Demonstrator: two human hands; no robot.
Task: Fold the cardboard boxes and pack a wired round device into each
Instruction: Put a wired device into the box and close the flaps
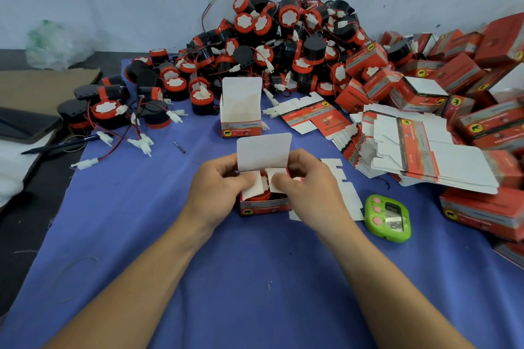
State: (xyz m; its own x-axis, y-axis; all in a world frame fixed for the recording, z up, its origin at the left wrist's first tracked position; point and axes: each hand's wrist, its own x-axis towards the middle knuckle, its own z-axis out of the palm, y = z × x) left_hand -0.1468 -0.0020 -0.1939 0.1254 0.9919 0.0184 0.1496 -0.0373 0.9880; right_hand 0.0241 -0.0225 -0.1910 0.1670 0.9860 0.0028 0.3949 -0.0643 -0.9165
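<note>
A small red cardboard box (265,207) stands on the blue cloth in front of me, its white lid flap (263,151) upright. A red and black round device (262,193) sits inside it. My left hand (218,181) grips the box's left side and its thumb presses the left inner flap down. My right hand (307,184) grips the right side and its thumb presses the right inner flap down. A second folded box (241,110) stands open and empty just beyond. A big heap of wired round devices (272,45) lies at the back.
Flat unfolded cartons (419,150) are stacked at the right, with packed red boxes (453,73) piled behind and beside them. A green timer (387,218) lies right of my hands. Loose devices with white plugs (113,113) spread at the left. Brown cardboard (42,85) lies far left.
</note>
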